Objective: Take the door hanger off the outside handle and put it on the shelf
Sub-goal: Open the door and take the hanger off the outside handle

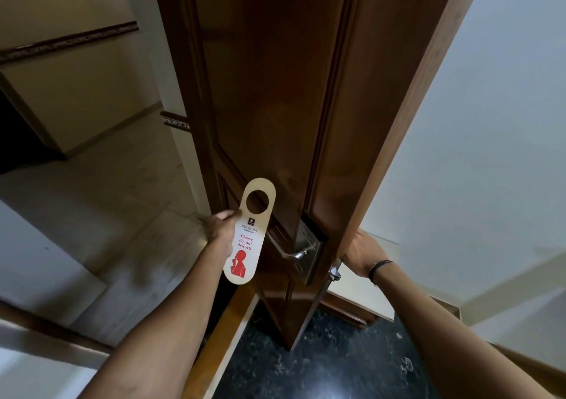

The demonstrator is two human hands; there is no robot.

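Note:
My left hand (220, 230) grips a cream door hanger (247, 233) by its left edge. The hanger has a round hole at the top, red "Please do not disturb" lettering and a red figure. It hangs free in the air, just left of the metal outside handle (283, 251), not around it. My right hand (363, 253) reaches behind the edge of the open brown door (291, 92); its fingers are hidden by the door, near the inside handle (335, 271). No shelf is visible.
The door stands open toward me, its edge between my two arms. A corridor with pale floor tiles (107, 208) lies to the left. A white wall (490, 123) is on the right, and dark speckled floor (306, 368) below.

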